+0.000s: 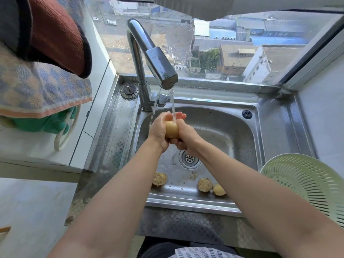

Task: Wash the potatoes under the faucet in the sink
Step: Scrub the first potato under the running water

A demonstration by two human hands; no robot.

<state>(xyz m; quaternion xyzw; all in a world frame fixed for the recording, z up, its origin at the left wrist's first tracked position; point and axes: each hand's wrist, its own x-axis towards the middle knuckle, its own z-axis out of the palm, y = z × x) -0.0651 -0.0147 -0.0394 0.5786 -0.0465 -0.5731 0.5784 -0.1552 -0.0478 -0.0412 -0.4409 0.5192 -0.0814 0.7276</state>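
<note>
A smooth yellow potato [171, 129] is held over the steel sink [240, 133], right under the water running from the chrome faucet [160, 67]. My left hand [157, 130] cups its left side and my right hand [186, 135] wraps its right side and underside. Three dirty potatoes lie on the sink floor near the front wall: one at the left [159, 179], two close together at the right [205, 184] [219, 189]. Bits of soil lie around the drain [189, 158].
A pale green colander [305, 185] stands on the counter right of the sink. A sink plug [129, 91] lies behind the faucet's left. Towels [44, 84] hang over a shelf at the left. A window runs behind the sink.
</note>
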